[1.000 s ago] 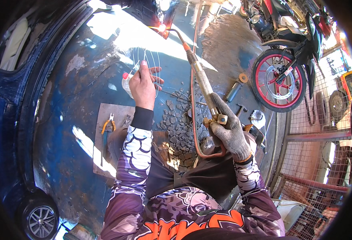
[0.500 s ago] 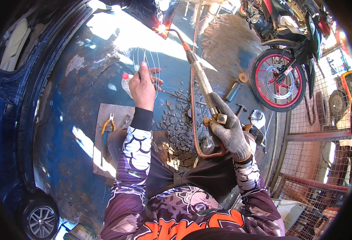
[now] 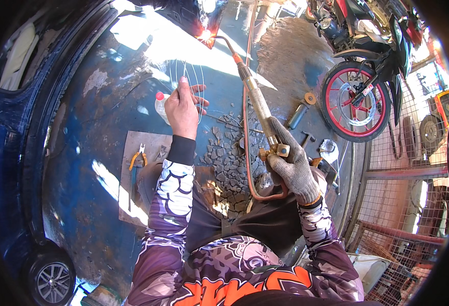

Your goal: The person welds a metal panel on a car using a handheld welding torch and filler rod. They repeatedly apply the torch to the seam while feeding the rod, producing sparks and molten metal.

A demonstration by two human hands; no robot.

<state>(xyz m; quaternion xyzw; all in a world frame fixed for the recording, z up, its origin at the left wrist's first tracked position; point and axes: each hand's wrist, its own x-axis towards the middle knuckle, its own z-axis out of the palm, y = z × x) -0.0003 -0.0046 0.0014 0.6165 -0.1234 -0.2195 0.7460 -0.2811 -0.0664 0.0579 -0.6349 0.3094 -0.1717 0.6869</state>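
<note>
Between the thumb and fingers of my bare left hand (image 3: pixel 182 115) is a thin wire (image 3: pixel 202 84), bent into long loops; its far end runs up toward the glow. My right hand (image 3: pixel 295 171), in a grey knit glove, is wrapped round the handle of a gas torch (image 3: pixel 257 99) with brass valves. The torch's bent neck reaches up and left to a bright orange-white spot (image 3: pixel 204 35) on the edge of a dark metal panel (image 3: pixel 186 15). A reddish hose (image 3: pixel 248 168) curves below the handle. Glare hides the exact point of contact.
A capped clear bottle (image 3: pixel 161 106) stands beside my left hand. Yellow-handled pliers (image 3: pixel 138 159) lie on a metal sheet (image 3: pixel 128 204). Broken dark chunks (image 3: pixel 228 163) cover the floor between my knees. To the right are a hammer (image 3: pixel 308 137) and a motorcycle wheel (image 3: pixel 357 102); a blue car (image 3: pixel 10 153) is left.
Both hands keep nearly the same place and grip. The glowing spot and the torch's neck have shifted very slightly.
</note>
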